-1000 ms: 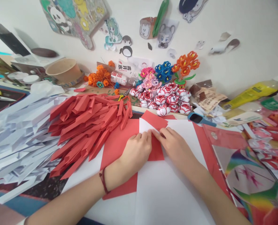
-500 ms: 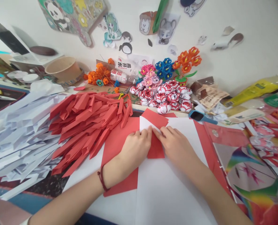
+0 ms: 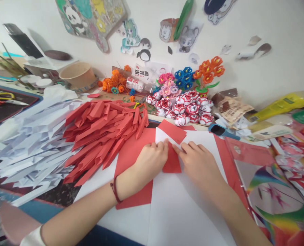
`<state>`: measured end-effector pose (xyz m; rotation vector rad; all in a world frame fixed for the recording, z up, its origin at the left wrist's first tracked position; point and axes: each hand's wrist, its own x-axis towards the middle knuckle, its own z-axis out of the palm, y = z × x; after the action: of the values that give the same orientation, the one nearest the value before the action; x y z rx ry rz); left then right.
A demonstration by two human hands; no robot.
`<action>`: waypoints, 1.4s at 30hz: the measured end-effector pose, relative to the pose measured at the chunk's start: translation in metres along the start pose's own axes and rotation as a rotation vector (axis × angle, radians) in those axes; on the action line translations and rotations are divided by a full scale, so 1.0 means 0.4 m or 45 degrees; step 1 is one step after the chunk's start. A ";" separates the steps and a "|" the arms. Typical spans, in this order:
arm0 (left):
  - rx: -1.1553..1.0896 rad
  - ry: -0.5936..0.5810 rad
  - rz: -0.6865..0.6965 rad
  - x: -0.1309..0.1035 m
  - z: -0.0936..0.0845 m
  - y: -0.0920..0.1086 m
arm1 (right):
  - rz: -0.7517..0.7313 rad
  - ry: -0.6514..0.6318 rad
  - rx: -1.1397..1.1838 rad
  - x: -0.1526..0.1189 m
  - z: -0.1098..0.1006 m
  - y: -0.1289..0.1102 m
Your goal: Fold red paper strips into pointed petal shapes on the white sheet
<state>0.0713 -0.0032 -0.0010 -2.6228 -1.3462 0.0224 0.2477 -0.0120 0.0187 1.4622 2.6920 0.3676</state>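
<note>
A small red paper piece [image 3: 172, 162] lies under my fingers on a large white sheet [image 3: 177, 212], its lower part between my two hands. My left hand [image 3: 152, 159] is closed, its fingers curled and its fingertips pressed onto the paper's left edge. From the right, my right hand [image 3: 196, 159] reaches in with its index finger stretched to the paper and the other fingers loosely bent and apart. Just above the fingertips lies another red piece [image 3: 171, 131], tilted. A larger red sheet [image 3: 134, 147] extends beneath my left hand and wrist.
Folded red strips [image 3: 100, 133] and folded white strips [image 3: 36, 140] are heaped at left. Red-and-white paper flowers [image 3: 185, 106] sit behind the sheets. A blue watch [image 3: 217, 129] and a rainbow-patterned bag [image 3: 277, 194] are at right. Scissors [image 3: 7, 99] lie far left.
My right index fingertip has drawn slightly away from my left hand, and the right fingers have spread a little. The view has shifted, so the surroundings appear farther right.
</note>
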 end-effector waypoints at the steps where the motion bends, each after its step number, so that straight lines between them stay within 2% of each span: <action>1: 0.000 0.015 -0.002 0.000 0.001 -0.001 | -0.003 -0.003 0.001 0.000 -0.001 0.000; 6: -0.004 0.028 0.041 0.000 -0.010 0.000 | 0.010 0.026 0.006 0.001 0.003 -0.002; 13: -0.060 -0.107 0.036 -0.006 -0.036 0.010 | 0.009 0.067 -0.014 -0.002 0.006 -0.011; 16: -0.151 -0.056 0.015 -0.011 -0.032 0.004 | 0.004 0.082 0.003 -0.001 0.006 -0.016; 18: -0.211 0.027 -0.062 -0.008 -0.026 -0.005 | -0.012 0.080 0.024 0.001 0.007 -0.019; 20: -0.264 0.081 -0.214 0.001 -0.021 -0.017 | -0.025 0.080 0.039 0.003 0.008 -0.022; 24: -0.411 0.045 -0.467 0.027 -0.018 -0.038 | -0.018 0.091 0.048 0.004 0.009 -0.020; 27: -0.563 0.016 -0.531 0.037 -0.018 -0.046 | 0.000 0.105 0.063 0.002 0.006 -0.015; 30: -0.740 -0.007 -0.529 0.038 -0.017 -0.051 | 0.107 0.167 0.126 0.000 0.004 -0.010; 35: -1.130 0.076 -0.386 0.039 -0.020 -0.065 | 0.392 0.363 0.574 0.003 0.015 -0.001; 38: -1.285 0.161 -0.271 0.035 -0.027 -0.069 | 0.498 0.346 0.945 0.010 0.025 0.002; 42: -1.307 0.263 -0.289 0.028 -0.037 -0.063 | 0.533 0.294 1.396 0.013 0.024 -0.002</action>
<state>0.0593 0.0176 0.0189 -3.0008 -1.8984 -1.2372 0.2457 -0.0063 0.0097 2.3024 2.8212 -1.2008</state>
